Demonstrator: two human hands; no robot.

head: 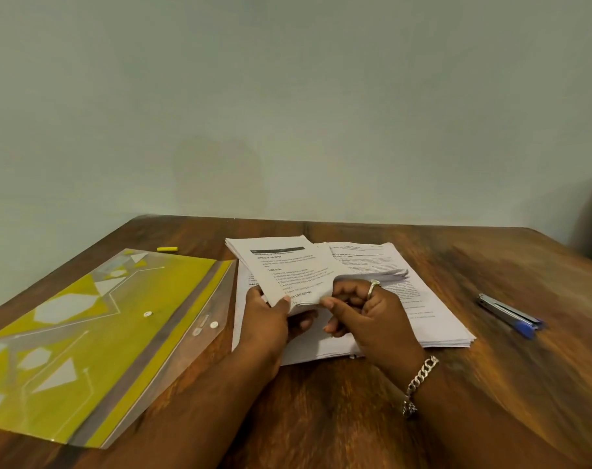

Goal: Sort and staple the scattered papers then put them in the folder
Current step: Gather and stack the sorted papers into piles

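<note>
A loose pile of printed papers (436, 319) lies on the wooden table (321, 418). Above it I hold a thinner bundle of sheets (288, 265), raised off the pile at its near end. My left hand (271, 319) grips the bundle's near left corner, thumb on top. My right hand (365, 313), with a ring and a chain bracelet, pinches the near edge of the bundle's sheets beside it. A yellow-green plastic folder (85, 333) with its flap open lies flat to the left. A blue and silver stapler (511, 314) rests on the table to the right.
A small yellow object (167, 249) lies at the table's far left, beyond the folder. The far table edge meets a plain pale wall (288, 113). Bare wood shows in front of the papers and between the pile and the stapler.
</note>
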